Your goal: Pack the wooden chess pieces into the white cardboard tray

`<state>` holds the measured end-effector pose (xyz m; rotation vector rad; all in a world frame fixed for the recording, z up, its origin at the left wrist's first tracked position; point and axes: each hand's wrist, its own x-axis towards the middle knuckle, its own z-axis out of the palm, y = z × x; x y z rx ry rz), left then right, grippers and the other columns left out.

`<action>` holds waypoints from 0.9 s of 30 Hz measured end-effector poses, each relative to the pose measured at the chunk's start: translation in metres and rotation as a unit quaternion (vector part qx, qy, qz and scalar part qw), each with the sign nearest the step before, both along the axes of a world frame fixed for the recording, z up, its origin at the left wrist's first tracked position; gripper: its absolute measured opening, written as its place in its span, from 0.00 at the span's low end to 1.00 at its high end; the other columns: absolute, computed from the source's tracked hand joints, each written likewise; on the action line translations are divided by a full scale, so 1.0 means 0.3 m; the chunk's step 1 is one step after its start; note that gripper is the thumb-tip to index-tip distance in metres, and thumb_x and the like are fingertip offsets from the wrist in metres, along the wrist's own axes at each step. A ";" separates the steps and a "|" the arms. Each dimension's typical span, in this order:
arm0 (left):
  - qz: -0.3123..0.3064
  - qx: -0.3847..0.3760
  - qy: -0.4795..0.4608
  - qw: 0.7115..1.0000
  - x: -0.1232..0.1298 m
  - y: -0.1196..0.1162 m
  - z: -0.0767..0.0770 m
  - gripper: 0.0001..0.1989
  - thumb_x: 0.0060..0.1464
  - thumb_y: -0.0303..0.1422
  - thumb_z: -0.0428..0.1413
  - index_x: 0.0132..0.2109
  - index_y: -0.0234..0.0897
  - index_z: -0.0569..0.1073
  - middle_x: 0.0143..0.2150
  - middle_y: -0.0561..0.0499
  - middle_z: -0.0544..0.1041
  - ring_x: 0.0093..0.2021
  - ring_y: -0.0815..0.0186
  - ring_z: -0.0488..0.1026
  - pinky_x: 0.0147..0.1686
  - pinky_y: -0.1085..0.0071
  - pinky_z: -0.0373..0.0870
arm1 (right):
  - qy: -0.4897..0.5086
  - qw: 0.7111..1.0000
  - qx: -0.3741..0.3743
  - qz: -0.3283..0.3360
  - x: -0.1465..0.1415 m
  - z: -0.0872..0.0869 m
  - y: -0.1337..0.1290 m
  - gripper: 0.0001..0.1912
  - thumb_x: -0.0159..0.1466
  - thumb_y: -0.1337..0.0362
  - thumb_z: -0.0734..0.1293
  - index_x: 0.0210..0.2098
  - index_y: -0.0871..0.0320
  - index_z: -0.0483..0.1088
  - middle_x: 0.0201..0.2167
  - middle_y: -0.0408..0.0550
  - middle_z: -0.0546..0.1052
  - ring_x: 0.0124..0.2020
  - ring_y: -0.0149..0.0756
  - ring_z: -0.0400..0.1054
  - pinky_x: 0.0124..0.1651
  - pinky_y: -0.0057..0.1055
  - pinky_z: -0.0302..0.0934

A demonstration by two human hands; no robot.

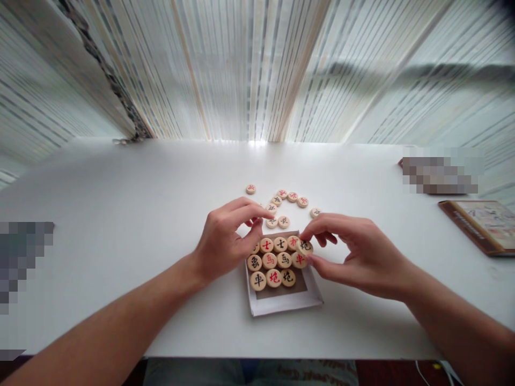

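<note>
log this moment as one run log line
right hand: holding black-marked piece | left hand: by box | loose pieces: beyond box

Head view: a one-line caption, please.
Right hand holds a black-marked disc over the shallow tray of similar discs.

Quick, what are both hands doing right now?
Left hand: fingers loosely curled by the white box; can't tell if it holds anything.
Right hand: closed on a round piece with black writing.
</note>
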<state>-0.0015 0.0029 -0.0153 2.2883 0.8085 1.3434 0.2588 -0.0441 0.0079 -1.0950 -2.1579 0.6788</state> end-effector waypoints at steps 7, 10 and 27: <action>0.005 -0.003 0.004 1.000 0.002 0.000 0.003 0.12 0.60 0.16 0.58 0.42 0.34 0.84 0.40 0.46 0.85 0.41 0.63 0.82 0.44 0.66 0.79 | -0.023 0.997 0.009 0.068 -0.026 0.004 -0.045 0.08 0.65 0.71 0.73 0.43 0.56 0.77 0.37 0.46 0.80 0.36 0.33 0.73 0.39 0.28 0.68; 0.008 -0.008 0.005 1.000 0.004 -0.001 0.005 0.12 0.60 0.17 0.58 0.42 0.35 0.83 0.40 0.47 0.85 0.40 0.63 0.82 0.43 0.65 0.79 | -0.037 0.995 0.018 0.096 -0.039 0.000 -0.054 0.07 0.65 0.70 0.73 0.43 0.57 0.76 0.36 0.48 0.78 0.36 0.36 0.72 0.38 0.30 0.67; 0.013 -0.009 0.016 1.000 0.005 -0.001 0.005 0.11 0.61 0.18 0.58 0.42 0.35 0.83 0.40 0.46 0.85 0.39 0.63 0.82 0.42 0.66 0.80 | -0.069 0.987 0.068 0.131 -0.053 -0.042 -0.053 0.04 0.69 0.72 0.70 0.42 0.58 0.75 0.34 0.48 0.78 0.36 0.39 0.67 0.38 0.35 0.64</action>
